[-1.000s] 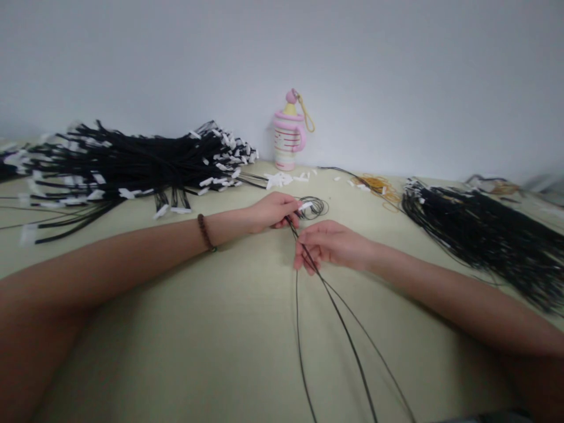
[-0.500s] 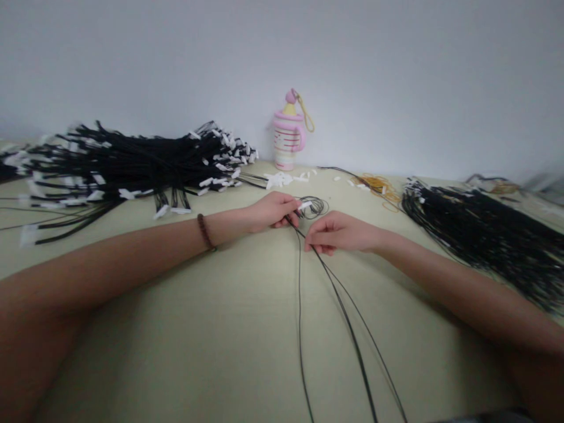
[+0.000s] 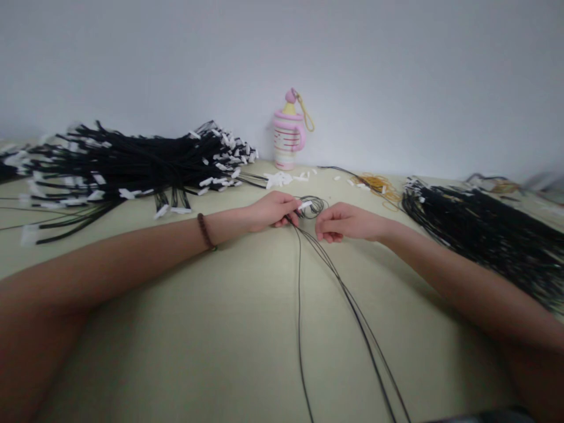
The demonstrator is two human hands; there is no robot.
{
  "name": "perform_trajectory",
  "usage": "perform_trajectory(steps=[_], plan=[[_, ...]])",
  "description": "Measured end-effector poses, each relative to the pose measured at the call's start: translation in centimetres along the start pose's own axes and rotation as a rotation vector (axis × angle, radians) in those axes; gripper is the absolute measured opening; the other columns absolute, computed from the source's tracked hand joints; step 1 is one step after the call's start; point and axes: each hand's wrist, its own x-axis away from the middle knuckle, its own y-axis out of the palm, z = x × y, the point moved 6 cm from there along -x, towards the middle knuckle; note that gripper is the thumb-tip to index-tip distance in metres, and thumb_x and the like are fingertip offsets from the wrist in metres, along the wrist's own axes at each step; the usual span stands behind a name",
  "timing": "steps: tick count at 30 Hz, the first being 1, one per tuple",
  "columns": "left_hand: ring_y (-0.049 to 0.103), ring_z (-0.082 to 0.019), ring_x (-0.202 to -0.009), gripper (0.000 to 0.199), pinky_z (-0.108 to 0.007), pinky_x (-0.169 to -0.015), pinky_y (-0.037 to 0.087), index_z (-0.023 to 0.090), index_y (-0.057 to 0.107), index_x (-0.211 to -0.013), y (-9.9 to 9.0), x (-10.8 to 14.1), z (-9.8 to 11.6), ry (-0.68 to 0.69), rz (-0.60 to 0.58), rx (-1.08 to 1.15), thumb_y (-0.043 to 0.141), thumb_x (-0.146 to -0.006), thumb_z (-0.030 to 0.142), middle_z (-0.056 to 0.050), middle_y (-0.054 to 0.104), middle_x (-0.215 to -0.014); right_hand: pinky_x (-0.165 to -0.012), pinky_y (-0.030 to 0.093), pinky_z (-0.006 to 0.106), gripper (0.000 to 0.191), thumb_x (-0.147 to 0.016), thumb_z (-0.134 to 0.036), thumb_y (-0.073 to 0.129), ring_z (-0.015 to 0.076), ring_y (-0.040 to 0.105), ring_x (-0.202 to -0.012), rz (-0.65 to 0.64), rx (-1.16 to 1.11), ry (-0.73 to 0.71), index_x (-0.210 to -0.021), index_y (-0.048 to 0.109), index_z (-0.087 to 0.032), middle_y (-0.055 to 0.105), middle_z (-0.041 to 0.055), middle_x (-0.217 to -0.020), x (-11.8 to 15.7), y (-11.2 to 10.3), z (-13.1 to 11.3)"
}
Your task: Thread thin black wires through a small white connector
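Note:
Thin black cables (image 3: 338, 277) run from my left hand (image 3: 278, 210) down to the front edge of the view, one strand apart from the others on the left. My left hand pinches them near their upper end, where a white connector (image 3: 304, 205) sticks out at the fingertips. A small coil of thin dark wire (image 3: 318, 205) lies just behind the fingers. To the right, my right hand (image 3: 337, 223) is closed beside the cables with its fingers curled; whatever might be between its fingertips is too small to make out.
A big heap of black cables with white connectors (image 3: 145, 161) lies at the left, another black bundle (image 3: 484, 229) at the right. Against the wall (image 3: 396, 76) stands a pink and white cup (image 3: 288, 138). White pieces (image 3: 278, 179) and yellow rubber bands (image 3: 376, 183) lie farther back.
My right hand has come off the cables and moved slightly right and back. The cables now fan out more below my left hand, which has stayed in place.

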Motion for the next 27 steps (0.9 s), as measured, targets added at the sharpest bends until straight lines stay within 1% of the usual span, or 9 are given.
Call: perform_trajectory(steps=[2,5,9,10,12,16,18,20,27], plan=[[0.037,-0.002,-0.036,0.02,-0.014,-0.033,0.025,0.011,0.052,-0.075,0.0,0.0,0.0,-0.002,-0.008,-0.002,0.042,-0.084,0.025,-0.002,0.057,-0.058,-0.043,0.033,0.016,0.021,-0.077,-0.027,0.047,0.0042,0.041,-0.045,0.054,0.018,-0.018,-0.071,0.059,-0.011,0.051,-0.0015,-0.055,-0.1,-0.3,0.2],[0.036,-0.002,-0.035,0.021,-0.013,-0.033,0.025,0.011,0.052,-0.074,-0.1,-0.2,-0.3,-0.004,-0.002,0.001,0.042,-0.084,0.026,-0.003,0.057,-0.058,-0.045,0.034,0.017,0.019,-0.075,-0.028,0.051,0.0048,0.042,-0.049,0.174,0.015,-0.096,-0.077,0.057,-0.011,0.051,-0.0016,-0.06,-0.2,-0.6,-0.1],[0.039,-0.003,-0.037,0.02,-0.014,-0.033,0.026,0.011,0.052,-0.075,-0.2,-0.5,-0.7,0.009,-0.003,0.011,0.044,-0.083,0.028,-0.003,0.057,-0.061,-0.045,0.034,0.016,0.021,-0.073,-0.032,0.055,0.0055,0.044,-0.05,0.161,0.099,-0.162,-0.074,0.055,-0.012,0.051,-0.0019,-0.06,-0.1,0.5,-0.7],[0.039,-0.003,-0.038,0.02,-0.014,-0.033,0.026,0.012,0.052,-0.076,-0.2,-0.6,-0.7,0.011,-0.006,0.013,0.044,-0.083,0.029,-0.003,0.058,-0.061,-0.045,0.034,0.016,0.02,-0.072,-0.032,0.056,0.0057,0.045,-0.051,0.169,0.15,-0.174,-0.073,0.055,-0.012,0.051,-0.002,-0.059,0.0,0.8,-0.9],[0.04,-0.003,-0.038,0.02,-0.013,-0.033,0.026,0.012,0.052,-0.076,-0.2,-0.6,-0.8,0.014,-0.009,0.015,0.045,-0.082,0.029,-0.003,0.057,-0.061,-0.047,0.034,0.016,0.018,-0.072,-0.03,0.057,0.0058,0.046,-0.051,0.236,0.299,-0.216,-0.071,0.055,-0.013,0.051,-0.0025,-0.058,0.2,1.1,-1.6],[0.038,-0.003,-0.036,0.019,-0.014,-0.033,0.026,0.011,0.052,-0.074,-0.2,-0.5,-0.6,0.018,-0.014,0.004,0.044,-0.083,0.027,-0.003,0.057,-0.059,-0.054,0.032,0.018,0.012,-0.071,-0.024,0.058,0.0067,0.046,-0.055,0.335,0.676,-0.313,-0.066,0.056,-0.014,0.053,-0.0015,-0.061,0.9,1.9,-3.1],[0.038,-0.003,-0.036,0.019,-0.014,-0.034,0.027,0.011,0.052,-0.073,-0.2,-0.4,-0.4,0.022,-0.017,0.0,0.044,-0.083,0.026,-0.003,0.057,-0.058,-0.055,0.031,0.019,0.013,-0.072,-0.025,0.057,0.0078,0.046,-0.058,0.343,0.791,-0.311,-0.065,0.057,-0.014,0.054,0.0001,-0.064,1.0,2.2,-3.5],[0.037,-0.003,-0.036,0.019,-0.014,-0.033,0.026,0.011,0.051,-0.073,-0.1,-0.3,-0.3,0.021,-0.017,0.002,0.044,-0.083,0.026,-0.002,0.057,-0.058,-0.055,0.03,0.02,0.013,-0.073,-0.025,0.055,0.0084,0.047,-0.058,0.339,0.843,-0.28,-0.066,0.058,-0.014,0.055,0.001,-0.065,1.1,2.4,-3.5],[0.038,-0.003,-0.036,0.018,-0.014,-0.033,0.026,0.012,0.051,-0.072,0.0,-0.2,-0.3,0.016,-0.028,0.009,0.043,-0.083,0.024,-0.002,0.058,-0.057,-0.054,0.029,0.021,0.017,-0.073,-0.019,0.047,0.0088,0.047,-0.055,0.311,0.869,-0.203,-0.064,0.06,-0.013,0.056,0.0023,-0.061,0.7,2.6,-2.6]])
